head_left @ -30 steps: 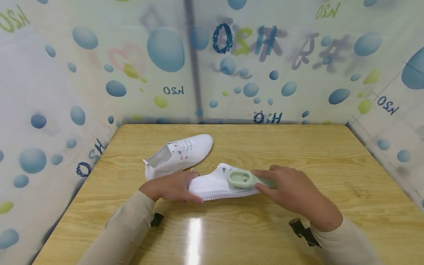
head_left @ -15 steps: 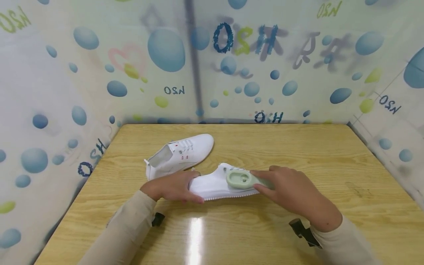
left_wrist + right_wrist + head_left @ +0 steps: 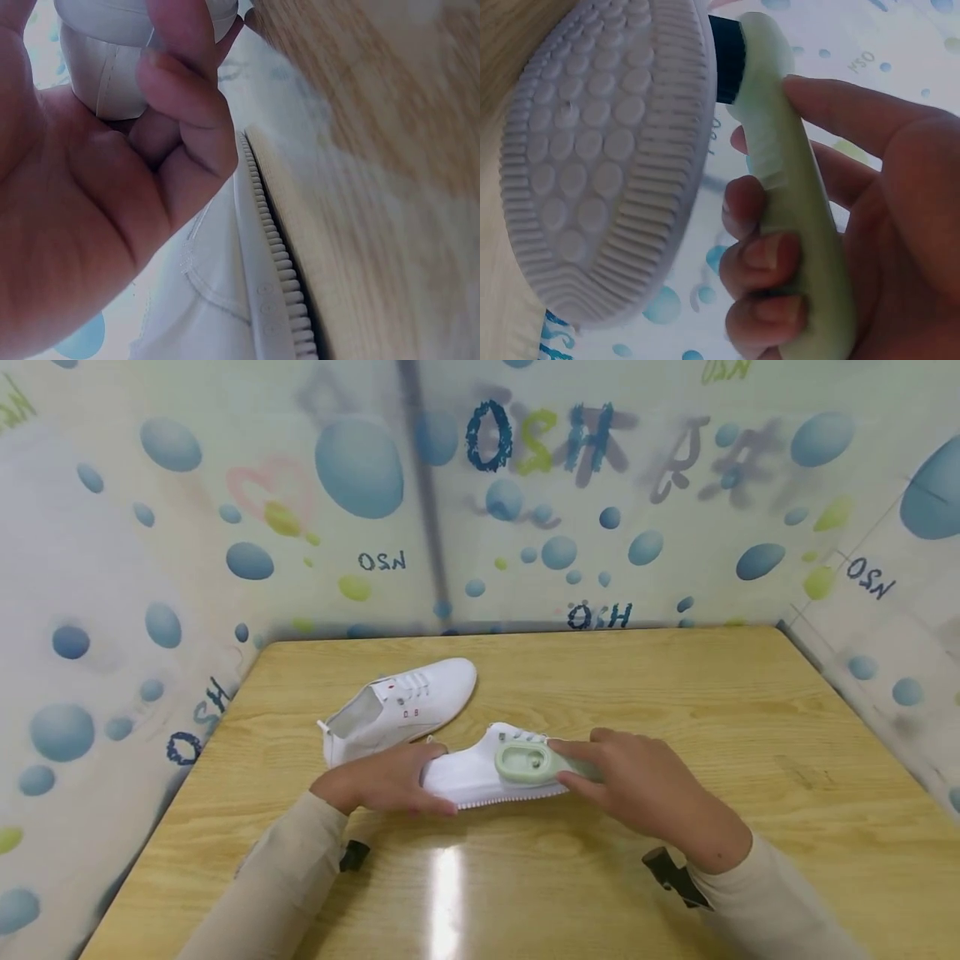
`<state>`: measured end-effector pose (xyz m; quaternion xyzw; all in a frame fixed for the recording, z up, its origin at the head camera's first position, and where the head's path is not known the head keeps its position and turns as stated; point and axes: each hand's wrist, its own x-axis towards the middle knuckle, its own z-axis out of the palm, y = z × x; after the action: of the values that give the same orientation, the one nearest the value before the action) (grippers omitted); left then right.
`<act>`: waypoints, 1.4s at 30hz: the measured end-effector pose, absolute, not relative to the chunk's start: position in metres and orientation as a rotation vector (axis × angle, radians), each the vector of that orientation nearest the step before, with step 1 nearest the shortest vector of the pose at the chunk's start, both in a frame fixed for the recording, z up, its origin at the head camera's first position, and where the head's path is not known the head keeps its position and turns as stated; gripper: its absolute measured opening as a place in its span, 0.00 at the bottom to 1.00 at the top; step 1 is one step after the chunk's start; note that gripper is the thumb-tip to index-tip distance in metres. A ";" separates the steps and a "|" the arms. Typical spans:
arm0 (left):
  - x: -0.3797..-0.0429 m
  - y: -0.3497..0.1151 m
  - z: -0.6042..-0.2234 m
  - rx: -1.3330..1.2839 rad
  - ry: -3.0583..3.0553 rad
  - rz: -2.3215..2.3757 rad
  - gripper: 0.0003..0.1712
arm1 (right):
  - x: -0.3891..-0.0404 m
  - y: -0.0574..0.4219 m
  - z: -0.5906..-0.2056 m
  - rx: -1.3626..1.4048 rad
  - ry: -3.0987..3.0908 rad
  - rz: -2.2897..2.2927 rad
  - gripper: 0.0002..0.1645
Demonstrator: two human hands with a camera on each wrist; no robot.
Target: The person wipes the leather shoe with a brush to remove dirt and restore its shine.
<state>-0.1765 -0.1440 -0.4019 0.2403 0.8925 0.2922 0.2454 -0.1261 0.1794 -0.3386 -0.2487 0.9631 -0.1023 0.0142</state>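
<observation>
A white lace-up shoe (image 3: 463, 779) is held on its side edge over the table, its toe to the right. My left hand (image 3: 390, 779) grips it by the heel (image 3: 112, 75), fingers curled round the back. My right hand (image 3: 648, 789) holds the handle of a pale green brush (image 3: 523, 762), its head lying against the shoe's near side. Seen from the right wrist, dark bristles (image 3: 727, 60) meet the shoe beside its studded sole (image 3: 592, 161), and several fingers wrap the green handle (image 3: 806, 247). The shoe's toe is partly hidden behind the right hand in the head view.
A second white shoe (image 3: 442, 693) with small red marks rests on the wooden table (image 3: 675, 685) just behind the left hand. Printed curtains (image 3: 525, 552) with blue dots stand along the table's back and sides. Dark straps (image 3: 675, 877) sit near the cuffs.
The brush and right hand have shifted slightly left along the shoe's side, toward the heel. The left hand keeps its grip. The head view has moved a little.
</observation>
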 end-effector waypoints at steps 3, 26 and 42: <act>-0.176 -0.145 -0.402 0.652 2.444 0.792 0.32 | -0.126 0.183 -0.335 -0.765 3.004 -0.316 0.24; -0.176 -0.146 -0.403 0.656 2.427 0.808 0.30 | -0.126 0.182 -0.333 -0.740 3.006 -0.286 0.24; -0.177 -0.147 -0.405 0.643 2.427 0.805 0.32 | -0.127 0.193 -0.329 -0.709 2.976 -0.367 0.23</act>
<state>-0.1766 -0.1466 -0.4050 0.2362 0.8914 0.2955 0.2498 -0.1268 0.1931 -0.3287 -0.2299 0.9655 -0.1189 0.0304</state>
